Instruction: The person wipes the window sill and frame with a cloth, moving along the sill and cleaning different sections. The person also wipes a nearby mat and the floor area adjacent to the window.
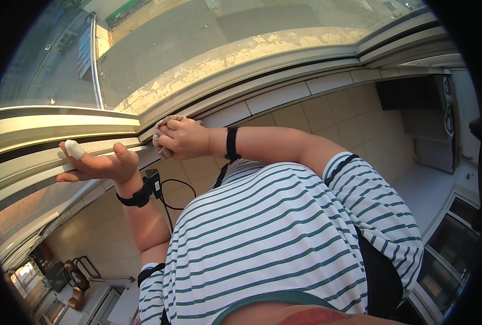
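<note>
My right hand (185, 138) is closed around a crumpled greyish-beige cloth (158, 147). It presses the cloth at the inner corner where two window frame sections meet. To its left, my left hand (103, 163) is held palm up beside the pale window frame (46, 146), fingers apart and nothing in it. A white wrapping (74, 150) covers one fingertip of that hand. Whether the left hand touches the frame I cannot tell. Black bands circle both wrists, and a small black device with a cable (153, 183) sits at the left one.
Window glass (224, 32) spans the far side, with paved ground outside. White tiles (273, 103) edge the sill above a beige tiled wall. A dark appliance (408, 93) stands at the right. At the lower left are a counter and brown and black items (76, 279).
</note>
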Demonstrator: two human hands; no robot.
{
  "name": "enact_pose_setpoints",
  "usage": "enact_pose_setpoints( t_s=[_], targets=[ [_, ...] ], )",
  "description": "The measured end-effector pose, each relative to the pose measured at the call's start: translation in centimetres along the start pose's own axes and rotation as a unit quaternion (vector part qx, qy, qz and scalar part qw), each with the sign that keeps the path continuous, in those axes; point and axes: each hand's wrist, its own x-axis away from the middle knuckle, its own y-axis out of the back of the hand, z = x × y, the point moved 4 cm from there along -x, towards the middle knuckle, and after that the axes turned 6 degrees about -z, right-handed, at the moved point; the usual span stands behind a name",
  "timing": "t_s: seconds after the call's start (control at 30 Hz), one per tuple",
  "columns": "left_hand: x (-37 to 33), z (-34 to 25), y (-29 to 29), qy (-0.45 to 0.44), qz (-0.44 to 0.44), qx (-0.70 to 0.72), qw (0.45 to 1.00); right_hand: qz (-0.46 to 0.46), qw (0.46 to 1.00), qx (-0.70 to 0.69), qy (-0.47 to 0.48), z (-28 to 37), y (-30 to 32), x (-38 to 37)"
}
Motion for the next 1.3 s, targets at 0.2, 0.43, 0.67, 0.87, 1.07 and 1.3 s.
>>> enact_pose_setpoints(
  t_s=[0.2, 0.43, 0.67, 0.87, 1.07, 1.3],
  targets=[
    [-1.0, -1.1, 0.2, -0.015, 0.004, -0.059, 0.998, 0.108, 0.992, 0.063, 0.023, 3.0, -2.0, -3.2],
    [-0.6, -0.1, 0.5, -0.056, -0.070, 0.001, 0.996, -0.068, 0.985, 0.120, -0.100, -4.8, 11.5, 5.5],
    [-0.3, 0.0, 0.6, 0.013, -0.082, 0.072, 0.994, -0.241, 0.801, 0.334, -0.434, -14.9, 35.2, 19.4],
    [-0.6, -0.4, 0.9, -0.017, -0.075, 0.008, 0.997, -0.474, 0.782, 0.216, -0.342, -21.0, 49.6, 18.1],
    [-1.2, -0.7, 1.2, -0.021, -0.093, -0.014, 0.995, -0.425, 0.765, 0.394, -0.281, -24.1, 47.8, 15.5],
    [-1.5, -0.8, 1.3, -0.008, -0.080, -0.061, 0.995, -0.388, 0.767, 0.384, -0.336, -25.2, 41.7, 21.0]
  ],
)
